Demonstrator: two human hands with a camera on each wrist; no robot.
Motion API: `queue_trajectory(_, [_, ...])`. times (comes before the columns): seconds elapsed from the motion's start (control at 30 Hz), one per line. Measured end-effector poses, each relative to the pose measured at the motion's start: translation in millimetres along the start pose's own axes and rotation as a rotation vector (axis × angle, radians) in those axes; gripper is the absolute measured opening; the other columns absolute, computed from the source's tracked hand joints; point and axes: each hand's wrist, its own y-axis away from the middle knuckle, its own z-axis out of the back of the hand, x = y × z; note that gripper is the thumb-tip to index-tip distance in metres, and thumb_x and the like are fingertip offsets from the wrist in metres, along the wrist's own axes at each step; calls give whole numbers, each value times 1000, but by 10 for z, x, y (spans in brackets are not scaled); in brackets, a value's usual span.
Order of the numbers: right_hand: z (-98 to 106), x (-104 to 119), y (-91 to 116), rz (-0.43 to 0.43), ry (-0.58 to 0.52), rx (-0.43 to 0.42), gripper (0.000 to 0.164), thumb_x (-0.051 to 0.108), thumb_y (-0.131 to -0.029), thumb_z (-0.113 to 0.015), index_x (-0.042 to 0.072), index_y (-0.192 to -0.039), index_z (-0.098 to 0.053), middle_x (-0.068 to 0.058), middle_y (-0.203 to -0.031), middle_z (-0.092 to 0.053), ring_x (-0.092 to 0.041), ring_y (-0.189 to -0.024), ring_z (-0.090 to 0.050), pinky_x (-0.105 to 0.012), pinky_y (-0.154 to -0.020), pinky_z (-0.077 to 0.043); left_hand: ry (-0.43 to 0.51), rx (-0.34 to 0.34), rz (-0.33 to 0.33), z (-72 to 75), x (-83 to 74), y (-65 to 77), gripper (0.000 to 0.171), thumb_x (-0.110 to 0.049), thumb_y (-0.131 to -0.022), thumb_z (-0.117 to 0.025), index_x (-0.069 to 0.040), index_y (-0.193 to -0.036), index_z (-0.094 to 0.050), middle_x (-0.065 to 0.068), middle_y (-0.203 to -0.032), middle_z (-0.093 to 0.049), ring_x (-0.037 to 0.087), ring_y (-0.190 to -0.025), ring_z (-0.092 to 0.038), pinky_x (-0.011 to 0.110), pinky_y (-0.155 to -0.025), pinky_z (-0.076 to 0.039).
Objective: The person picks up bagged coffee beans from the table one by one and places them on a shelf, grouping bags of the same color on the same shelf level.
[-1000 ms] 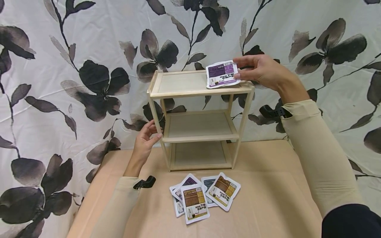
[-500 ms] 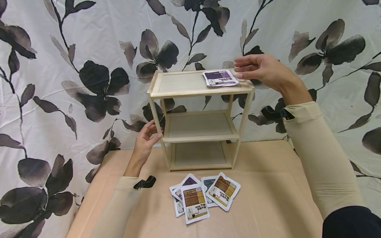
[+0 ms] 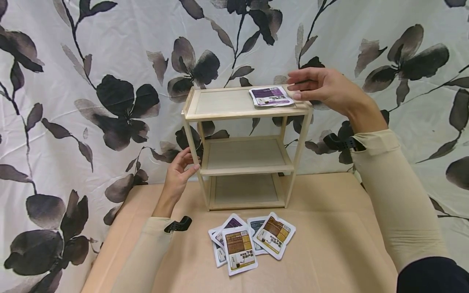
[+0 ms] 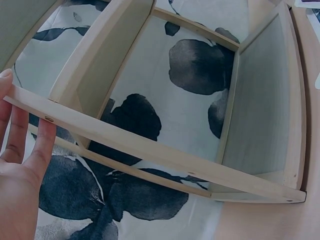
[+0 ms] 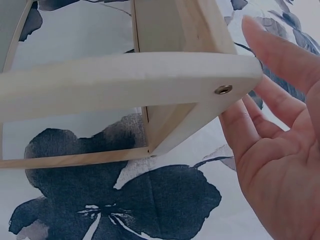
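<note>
A three-tier wooden shelf (image 3: 247, 169) stands on the table. My left hand (image 3: 176, 177) grips its left front post (image 4: 120, 135), thumb in front and fingers behind. On the top tier, toward the right, lies a purple-and-white packet (image 3: 271, 97), flat. Beside that packet, at the top tier's right end, my right hand (image 3: 318, 87) is held with its fingers extended and nothing between them. The right wrist view has those fingers (image 5: 242, 125) around the shelf's upper corner, thumb apart from them.
Several packets overlap in a loose pile in front of the shelf, including one brown packet (image 3: 239, 250) on top and another brown packet (image 3: 275, 236) to its right. Behind the shelf hangs a floral curtain (image 3: 139, 49). A tan cloth (image 3: 322, 244) covers the table.
The purple packet, tilted up in my right hand before, has been let go and now lies flat on the top tier. My left hand stays on the post.
</note>
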Motion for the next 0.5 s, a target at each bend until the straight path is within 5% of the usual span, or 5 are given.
queue_trajectory(0.13, [-5, 7, 22, 39, -6, 25, 58, 4, -92, -74, 9, -146, -53, -17, -141, -56, -25, -114, -63, -19, -84, -55, -2, -2, 0, 0, -6, 1, 58, 8, -92, -68, -7, -145, -52, 31, -120, -55, 18, -107, -61, 32, -96, -49])
queue_trajectory(0.33, [-20, 26, 69, 75, 8, 41, 59, 2, -91, -74, 5, -146, -52, -17, -140, -56, -31, -117, -59, -18, -83, -55, 6, -8, 1, -1, -9, 7, 57, 9, -92, -67, -6, -144, -53, 2, -113, -65, 18, -105, -62, 32, -95, -48])
queue_trajectory(0.5, [-28, 52, 106, 116, 21, 47, 58, 0, -90, -74, 5, -144, -54, -18, -137, -59, -30, -115, -61, -19, -81, -56, 11, -2, -7, -4, -18, 5, 57, 9, -92, -67, -7, -144, -53, 0, -112, -65, 17, -105, -62, 30, -95, -49])
